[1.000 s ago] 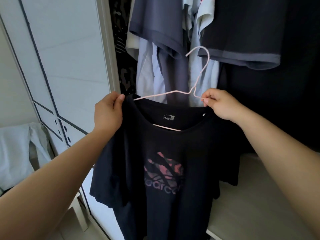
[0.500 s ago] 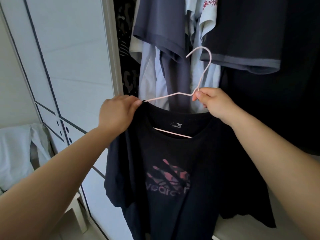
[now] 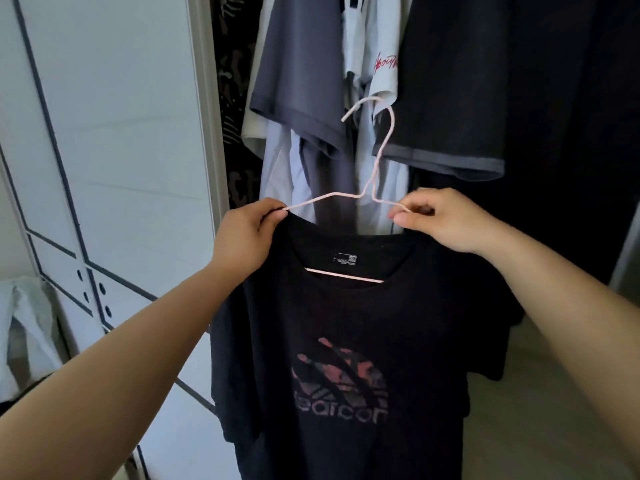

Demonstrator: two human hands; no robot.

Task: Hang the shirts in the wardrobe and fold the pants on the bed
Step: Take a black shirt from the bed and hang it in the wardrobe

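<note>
Just now the right hand (image 3: 440,223) slid out to pinch the hanger (image 3: 375,161) at 3 o'clock. The left hand (image 3: 242,233) grips the black T-shirt (image 3: 346,323) at 9, so it looks ready to hang.

The T-shirt (image 3: 346,323) is black with a mottled pink logo; the hanger (image 3: 383,150) pale pink; the wardrobe door (image 3: 121,133) white with dark lines; a hanging shirt (image 3: 384,64) white, red-lettered.

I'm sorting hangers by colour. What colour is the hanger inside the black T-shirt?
Pale pink; the hanger shows clearly in the head view against the black T-shirt.
</note>
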